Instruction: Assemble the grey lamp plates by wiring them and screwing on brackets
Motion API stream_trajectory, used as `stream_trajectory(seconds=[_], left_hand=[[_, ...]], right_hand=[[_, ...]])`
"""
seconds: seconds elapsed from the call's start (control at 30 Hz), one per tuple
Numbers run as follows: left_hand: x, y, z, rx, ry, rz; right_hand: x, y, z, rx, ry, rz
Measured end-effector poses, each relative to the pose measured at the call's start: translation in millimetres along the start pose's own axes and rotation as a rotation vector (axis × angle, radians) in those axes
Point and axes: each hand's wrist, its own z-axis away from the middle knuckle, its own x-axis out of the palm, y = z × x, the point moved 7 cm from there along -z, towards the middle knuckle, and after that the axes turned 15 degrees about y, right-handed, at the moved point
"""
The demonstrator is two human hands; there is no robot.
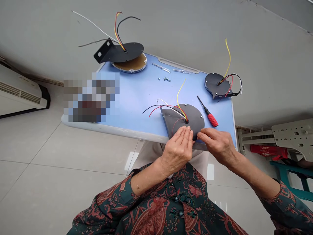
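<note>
A black metal plate (195,114) with a bent flange lies at the table's near edge, with red, black, white and yellow wires (179,112) coming from its middle hole. Screw heads (186,104) show along its round rim. My left hand (179,145) rests on the plate's near part, fingers stretched out side by side. At the plate's near right rim, my right hand (217,142) is closed in a pinch; whatever is between the fingertips is too small or hidden. A screwdriver (211,119) with a red handle lies just beyond my right hand.
Loose screws (167,79) and two clear-handled small screwdrivers (161,67) lie towards the back of the blue table (137,104). Similar wired plates sit at the back left (132,52) and right (212,83). A blurred patch (90,101) covers the left end.
</note>
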Motion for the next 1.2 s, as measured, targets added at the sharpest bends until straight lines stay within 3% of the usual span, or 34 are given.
stream_trajectory(seconds=[0.27,0.43,0.53,0.6,0.7,0.77,0.87,0.97,1.03,1.2], left_hand=[[-0.3,-1.0,-0.3,-0.025,-0.001,0.018],[-1.2,0.2,-2.5,-0.004,0.002,-0.025],[-1.7,0.9,-4.6,-0.005,-0.007,-0.028],[-0.9,0.2,-6.3,-0.026,-0.025,-0.015],[0.2,-0.8,-11.1,-0.058,-0.031,-0.014],[0.6,-0.4,-15.4,-0.067,-0.033,-0.025],[-2.3,-0.1,-19.9,-0.079,-0.024,-0.020],[-12.8,-3.2,-19.1,-0.094,0.040,0.027],[-17.9,-6.7,-15.5,-0.082,0.055,0.054],[-17.0,-15.9,-5.8,-0.018,0.034,0.078]], right_hand=[[-0.4,-0.8,0.7,-0.031,0.038,-0.021],[-0.2,0.9,8.3,0.056,0.082,-0.051],[-5.6,11.0,15.1,0.205,0.147,-0.132],[-11.0,29.3,21.0,0.386,0.240,-0.162],[-19.9,60.6,30.2,0.641,0.411,-0.058],[-22.3,68.8,33.3,0.705,0.446,0.004],[-29.5,53.9,47.7,0.712,0.495,0.018],[-44.8,26.3,89.2,0.815,0.638,0.044],[-46.1,16.0,115.4,0.880,0.614,0.027],[-44.1,42.7,151.1,1.044,0.578,0.106]])
